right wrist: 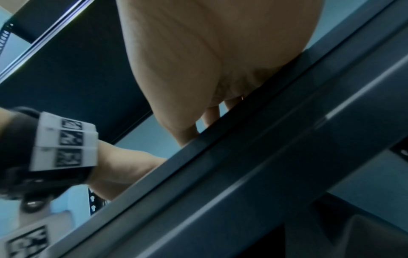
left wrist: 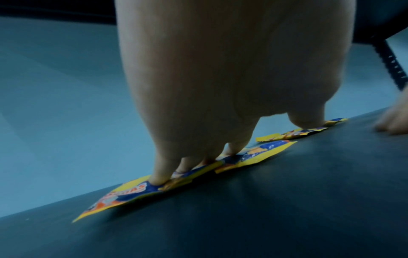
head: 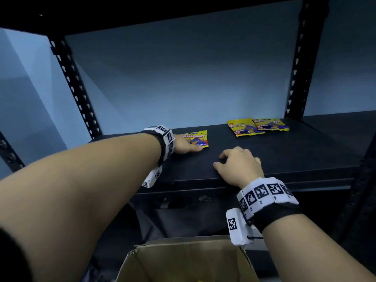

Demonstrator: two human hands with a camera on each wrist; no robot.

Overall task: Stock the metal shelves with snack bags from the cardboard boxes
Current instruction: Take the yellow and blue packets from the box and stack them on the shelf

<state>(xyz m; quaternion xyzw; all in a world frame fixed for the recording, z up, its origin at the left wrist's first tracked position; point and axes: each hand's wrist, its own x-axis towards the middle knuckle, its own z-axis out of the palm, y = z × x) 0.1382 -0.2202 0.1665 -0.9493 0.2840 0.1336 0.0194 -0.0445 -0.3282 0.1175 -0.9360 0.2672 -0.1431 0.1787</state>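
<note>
1. The left hand (head: 186, 145) is reaching deep onto the black metal shelf (head: 295, 159) and pressing a yellow snack bag (head: 196, 137) flat against it. The left wrist view is showing the fingers (left wrist: 159, 174) straight and slightly spread, their tips resting on top of the bag rather than pinching it.
2. The right hand (head: 239, 165) is resting near the shelf's front edge, just right of the left hand. Its fingers are loosely curled with the tips touching bare shelf, and they are holding nothing.
3. Further right and toward the back, 2 more snack bags (head: 257, 126) are already lying flat side by side, their edges touching or slightly overlapping. They are well apart from the bag under the left hand.
4. Below the shelf's front edge, an open cardboard box (head: 183, 259) is standing between the arms. A sliver of yellow is showing at its bottom, so I judge more bags are waiting inside, though most of its contents are out of view.
5. Progress looks early to me: 3 bags are lying on this shelf and most of its surface is bare. The third bag is just being set down, so many more trips to the box are probably remaining.
</note>
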